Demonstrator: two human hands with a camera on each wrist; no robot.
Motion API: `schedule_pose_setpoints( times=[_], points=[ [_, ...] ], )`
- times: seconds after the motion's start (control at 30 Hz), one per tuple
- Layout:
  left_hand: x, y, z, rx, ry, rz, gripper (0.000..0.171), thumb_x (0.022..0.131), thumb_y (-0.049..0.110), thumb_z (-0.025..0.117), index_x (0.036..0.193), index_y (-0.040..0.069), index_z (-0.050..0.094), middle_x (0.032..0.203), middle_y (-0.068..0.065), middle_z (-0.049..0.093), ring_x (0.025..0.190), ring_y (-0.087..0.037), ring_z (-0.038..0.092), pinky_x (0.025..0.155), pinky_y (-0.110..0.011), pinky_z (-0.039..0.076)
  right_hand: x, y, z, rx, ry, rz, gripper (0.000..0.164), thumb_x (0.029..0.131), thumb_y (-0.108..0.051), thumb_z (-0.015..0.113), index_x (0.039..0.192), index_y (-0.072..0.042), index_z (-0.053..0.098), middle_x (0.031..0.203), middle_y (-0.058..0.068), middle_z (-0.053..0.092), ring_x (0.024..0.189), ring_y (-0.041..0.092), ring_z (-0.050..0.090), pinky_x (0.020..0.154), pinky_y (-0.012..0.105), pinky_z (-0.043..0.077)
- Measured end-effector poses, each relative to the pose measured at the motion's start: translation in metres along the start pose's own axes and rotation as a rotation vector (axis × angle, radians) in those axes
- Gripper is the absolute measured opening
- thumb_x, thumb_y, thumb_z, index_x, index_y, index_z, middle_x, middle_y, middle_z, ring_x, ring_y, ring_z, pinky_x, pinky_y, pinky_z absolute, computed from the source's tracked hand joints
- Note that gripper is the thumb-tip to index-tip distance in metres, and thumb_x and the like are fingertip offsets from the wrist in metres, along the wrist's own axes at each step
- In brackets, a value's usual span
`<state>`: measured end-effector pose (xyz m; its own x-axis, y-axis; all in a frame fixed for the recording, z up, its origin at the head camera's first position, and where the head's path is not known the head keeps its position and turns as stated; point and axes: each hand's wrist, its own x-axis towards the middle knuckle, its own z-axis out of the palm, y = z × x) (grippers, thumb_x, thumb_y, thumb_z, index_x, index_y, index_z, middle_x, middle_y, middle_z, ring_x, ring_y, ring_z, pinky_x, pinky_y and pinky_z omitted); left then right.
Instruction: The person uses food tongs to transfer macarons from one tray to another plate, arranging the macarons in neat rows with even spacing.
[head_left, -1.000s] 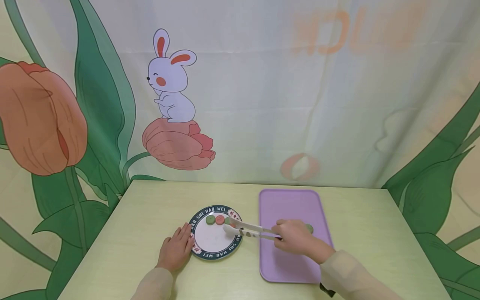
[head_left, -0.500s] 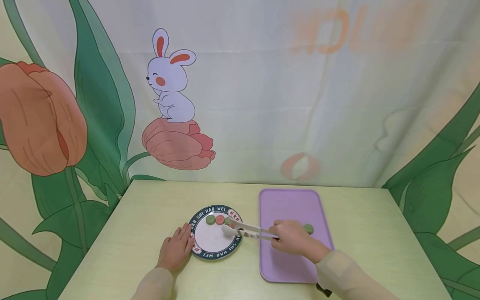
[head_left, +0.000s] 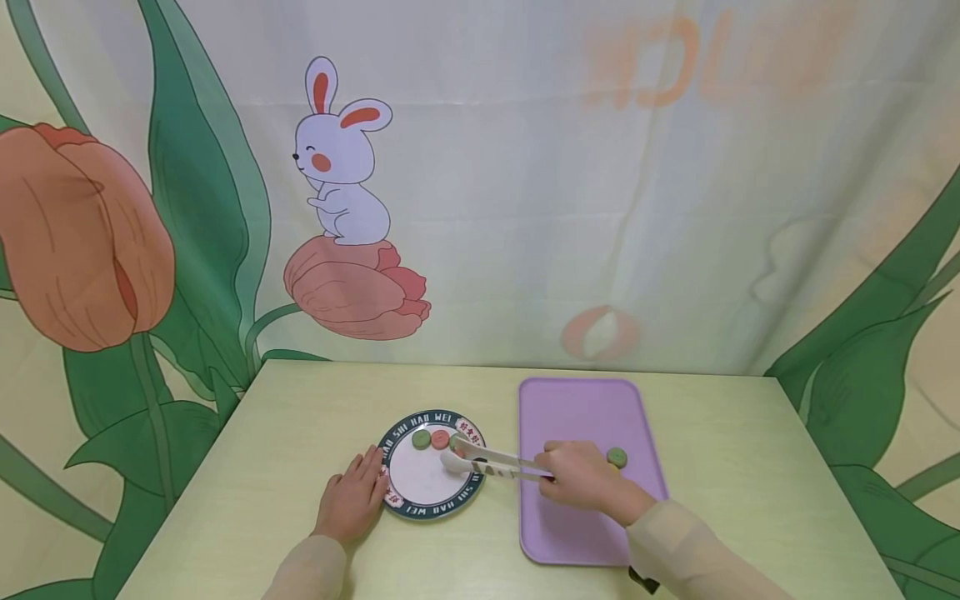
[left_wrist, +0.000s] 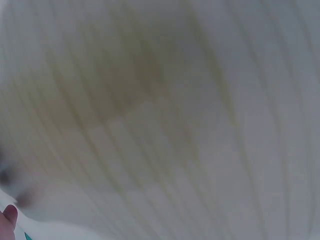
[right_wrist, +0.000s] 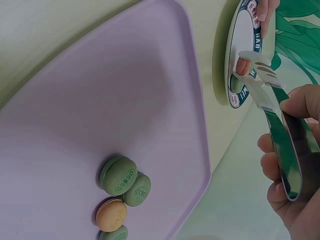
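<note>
In the head view my right hand (head_left: pixel 581 475) grips metal tongs (head_left: pixel 517 462) with white tips. The tips stand slightly apart over the right part of a round plate (head_left: pixel 433 511) with a dark lettered rim. On the plate lie a green macaron (head_left: pixel 422 439), a pink macaron (head_left: pixel 440 439), and another green one and pink one partly hidden by the tongs. My left hand (head_left: pixel 351 497) rests against the plate's left rim, fingers extended. The right wrist view shows a pink macaron (right_wrist: pixel 242 66) by the tongs' tips; whether they touch it, I cannot tell.
A purple tray (head_left: pixel 577 408) lies under my right forearm. On it are a large-looking green macaron (right_wrist: pixel 119 176), another green macaron (right_wrist: pixel 137 191), an orange macaron (right_wrist: pixel 111 215) and one more green one. Sleeve fabric (left_wrist: pixel 175 150) fills most of the left wrist view.
My right hand has shifted slightly left, and the tongs' lower tip has drawn away from the upper one. More of the tray's macarons shows behind the hand. My left hand stays put.
</note>
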<state>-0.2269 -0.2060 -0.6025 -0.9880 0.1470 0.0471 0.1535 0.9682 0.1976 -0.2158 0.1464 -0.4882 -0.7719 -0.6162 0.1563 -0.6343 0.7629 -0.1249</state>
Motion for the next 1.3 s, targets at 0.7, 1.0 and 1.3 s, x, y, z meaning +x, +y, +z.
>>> schedule_pose_setpoints(
  times=[0.7,1.0,1.3],
  points=[
    [0.0003,-0.0001,0.0008,0.003,0.002,0.001,0.054,0.093,0.037,0.034,0.138,0.009,0.029,0.143,-0.009,0.03,0.129,-0.032,0.032,0.096,-0.052,0.032,0.0001,-0.0009,0.0042,-0.02,-0.002,-0.004,0.007,0.069,-0.019,0.059,0.065,-0.015,0.057,0.058,-0.008,0.043,0.047,0.005,0.031,0.038,0.019,0.025],
    [0.0007,-0.0011,0.0023,0.011,0.009,0.005,0.054,0.093,0.037,0.034,0.138,0.009,0.03,0.143,-0.009,0.031,0.128,-0.032,0.032,0.096,-0.052,0.033,-0.0012,-0.0021,0.0022,-0.023,-0.001,-0.005,0.005,0.069,-0.019,0.06,0.066,-0.015,0.059,0.058,-0.009,0.043,0.047,0.004,0.031,0.037,0.018,0.025],
    [-0.0003,0.0001,0.0,0.005,0.008,0.005,0.053,0.093,0.036,0.034,0.138,0.008,0.03,0.143,-0.008,0.031,0.129,-0.032,0.032,0.096,-0.052,0.033,-0.0026,-0.0024,-0.0018,-0.053,-0.007,-0.005,0.006,0.068,-0.021,0.061,0.066,-0.016,0.058,0.058,-0.009,0.042,0.047,0.004,0.031,0.037,0.02,0.025]
  ],
)
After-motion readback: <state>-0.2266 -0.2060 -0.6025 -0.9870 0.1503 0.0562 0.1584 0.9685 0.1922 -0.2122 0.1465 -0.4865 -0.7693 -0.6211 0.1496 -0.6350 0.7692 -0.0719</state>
